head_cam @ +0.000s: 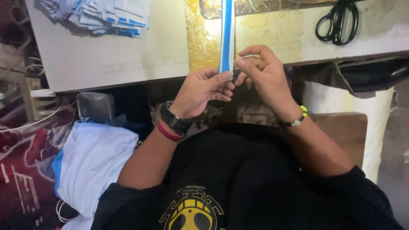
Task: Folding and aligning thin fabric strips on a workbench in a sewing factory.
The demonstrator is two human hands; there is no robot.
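A long narrow strip of blue and white fabric [226, 34] runs from the table's far side down to its near edge. My left hand [200, 91] pinches the strip's near end between thumb and fingers. My right hand [262, 72] grips the same end from the right, fingers curled. Both hands meet just below the table edge, above my lap. A dark watch and a red band are on my left wrist, a bead bracelet on my right.
A pile of blue and white fabric pieces [100, 15] lies at the table's far left. Black scissors [338, 21] rest at the far right. The worn table top [128, 55] has a yellowed patch. Folded light blue cloth [91, 164] sits at my left side.
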